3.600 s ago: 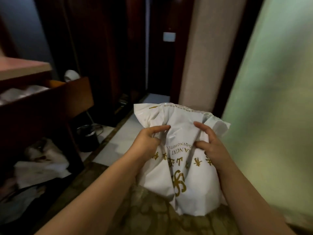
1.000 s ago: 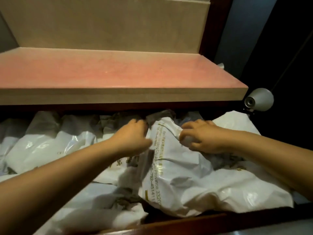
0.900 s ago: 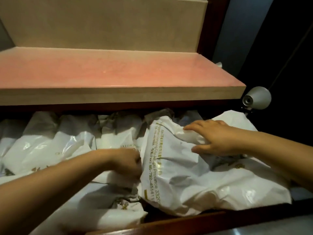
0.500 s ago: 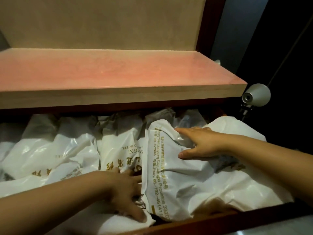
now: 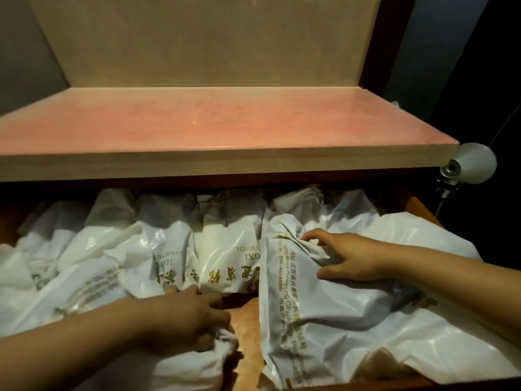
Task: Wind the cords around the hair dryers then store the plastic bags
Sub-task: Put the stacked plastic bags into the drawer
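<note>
Since the frame half a second back, my left hand [image 5: 191, 320] is sitting further left and has pulled a white bag [image 5: 174, 365] aside with it, so a strip of bare orange drawer floor [image 5: 248, 317] is now showing between the two hands. That left hand is gripping the crumpled edge of that bag, fingers curled into the plastic at the drawer's front. My right hand [image 5: 346, 258] is resting on the big printed plastic bag [image 5: 324, 320] on the right side of the drawer, fingertips bent and digging into a fold near its top edge, thumb laid flat beside it; it is pinching the wrinkle rather than lying loose. More white bags with gold lettering [image 5: 225, 258] are standing packed in a row along the drawer's back, under the pink-topped shelf [image 5: 225, 128]. A round silver fitting [image 5: 470, 165] is sticking out just right of the shelf's front corner.
</note>
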{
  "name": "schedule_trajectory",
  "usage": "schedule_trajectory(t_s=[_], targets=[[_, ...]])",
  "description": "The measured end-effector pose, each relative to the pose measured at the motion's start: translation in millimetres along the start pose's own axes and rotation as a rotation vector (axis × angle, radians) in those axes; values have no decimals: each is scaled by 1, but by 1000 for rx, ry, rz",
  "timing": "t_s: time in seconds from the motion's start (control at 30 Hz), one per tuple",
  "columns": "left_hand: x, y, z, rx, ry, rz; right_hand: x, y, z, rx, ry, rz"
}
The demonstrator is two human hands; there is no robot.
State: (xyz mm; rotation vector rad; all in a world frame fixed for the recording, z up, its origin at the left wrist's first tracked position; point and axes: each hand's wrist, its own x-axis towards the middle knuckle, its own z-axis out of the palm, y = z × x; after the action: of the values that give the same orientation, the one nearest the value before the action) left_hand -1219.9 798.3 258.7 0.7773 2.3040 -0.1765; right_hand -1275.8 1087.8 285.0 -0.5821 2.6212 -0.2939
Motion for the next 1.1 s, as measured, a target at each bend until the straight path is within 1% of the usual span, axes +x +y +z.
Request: schedule_trajectory(t_s=[0.1, 0.17, 0.2, 0.27, 0.3, 0.33, 0.4, 0.43, 0.47, 0.5, 0.57, 0.6, 0.63, 0.67, 0.7, 0.77, 0.83, 0.87, 1.03, 1.1], targets=[[5, 3, 1, -40, 159, 29, 3, -2, 8, 162, -8, 19], [6, 8, -5, -91, 182, 62, 6, -5, 15, 254, -21, 14], [5, 10, -12, -158, 180, 87, 7, -6, 18, 277, -28, 13], [-4, 0, -28, -315, 194, 51, 8, -8, 21, 289, -44, 9], [-12, -14, -33, -295, 221, 4, 6, -9, 22, 264, -53, 5], [-24, -41, -27, -220, 238, -79, 3, -9, 22, 209, -60, -8], [-50, -94, -1, -34, 244, -324, -6, -7, 19, 22, -61, -39], [-61, -116, 18, -1, 237, -405, -12, -6, 17, -88, -48, -44], [-68, -132, 36, -34, 208, -425, -17, -5, 15, -187, -20, -33], [-73, -139, 49, -107, 141, -403, -22, -6, 12, -264, 25, -14], [-78, -135, 62, -271, 38, -351, -27, -16, 6, -355, 178, -25], [-80, -127, 63, -321, 36, -319, -29, -28, 4, -343, 261, -76], [-80, -121, 61, -349, 68, -292, -28, -43, 2, -288, 326, -148], [-80, -117, 61, -391, 103, -280, -26, -61, 2, -222, 339, -224], [-83, -113, 59, -431, 125, -278, -21, -82, 7, -165, 301, -295], [-87, -104, 57, -468, 129, -261, -7, -121, 25, -126, 131, -402], [-88, -94, 55, -489, 132, -232, 13, -150, 46, -173, -70, -403], [-91, -87, 53, -508, 130, -235, 22, -161, 53, -203, -133, -378], [-88, -61, 40, -514, 80, -285, 38, -173, 55, -171, -317, -260], [-86, -58, 40, -517, 76, -293, 36, -176, 51, -160, -326, -261]])
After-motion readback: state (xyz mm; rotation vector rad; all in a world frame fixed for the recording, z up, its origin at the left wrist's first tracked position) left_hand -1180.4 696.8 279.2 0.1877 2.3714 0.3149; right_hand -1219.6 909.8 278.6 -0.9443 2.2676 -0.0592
